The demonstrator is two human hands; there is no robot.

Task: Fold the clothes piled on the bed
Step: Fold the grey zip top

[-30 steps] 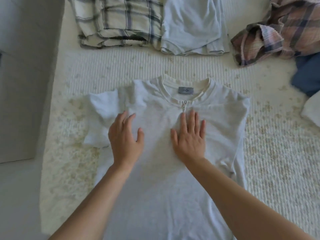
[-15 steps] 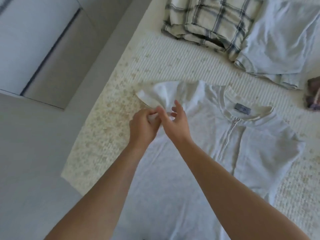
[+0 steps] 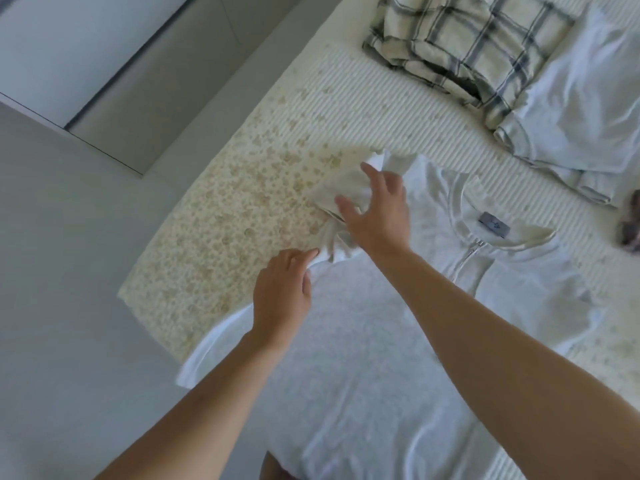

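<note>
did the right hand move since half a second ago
Yes. The right hand has moved up the sleeve, away from the left hand, relative to the shirt's collar label.

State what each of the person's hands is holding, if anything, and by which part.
The left hand pinches the pale grey zip-neck shirt at its side edge, just below the bunched sleeve. The right hand lies spread over that sleeve, gripping nothing.

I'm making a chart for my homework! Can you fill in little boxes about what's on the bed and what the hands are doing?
Being folded: white shirt, lying flat
Sleeve: bunched up
Left hand: pinches the shirt below the sleeve
Right hand: open, fingers spread over the sleeve
Already folded: plaid shirt, blue shirt
Underneath: bed
</note>
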